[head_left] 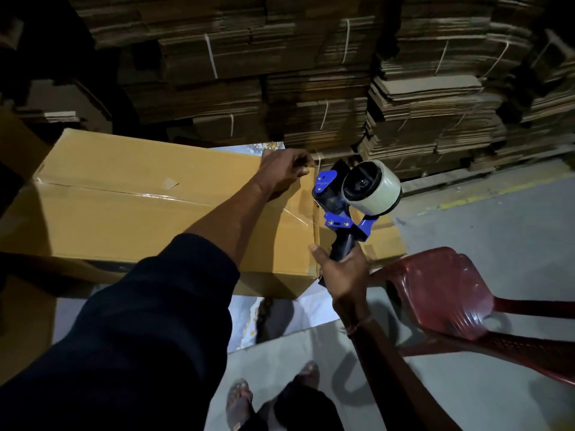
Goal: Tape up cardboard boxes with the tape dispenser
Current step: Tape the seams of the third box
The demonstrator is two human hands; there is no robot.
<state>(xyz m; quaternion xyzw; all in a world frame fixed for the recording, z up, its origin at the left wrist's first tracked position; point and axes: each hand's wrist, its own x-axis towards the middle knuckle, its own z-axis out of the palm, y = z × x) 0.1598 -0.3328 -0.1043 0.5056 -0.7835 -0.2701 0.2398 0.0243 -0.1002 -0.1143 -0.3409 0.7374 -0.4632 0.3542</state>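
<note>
One cardboard box (130, 206) lies across the left and centre of the frame, its long seam already under clear tape (124, 191). My left hand (284, 174) rests at the box's far right corner, fingers curled over the edge there; whether they pinch a tape end I cannot tell. My right hand (342, 272) grips the handle of the blue tape dispenser (351, 200), held up off the box just beside its right end, roll (371, 185) facing me. Judgement: the top seam looks done and I am between strokes. Next move calls for lowering the dispenser's mouth onto the right end face and pressing the tape down there. Red plastic chair (435, 287) at lower right. Bundled flat cartons (311, 73) stacked across the top of the frame.
</note>
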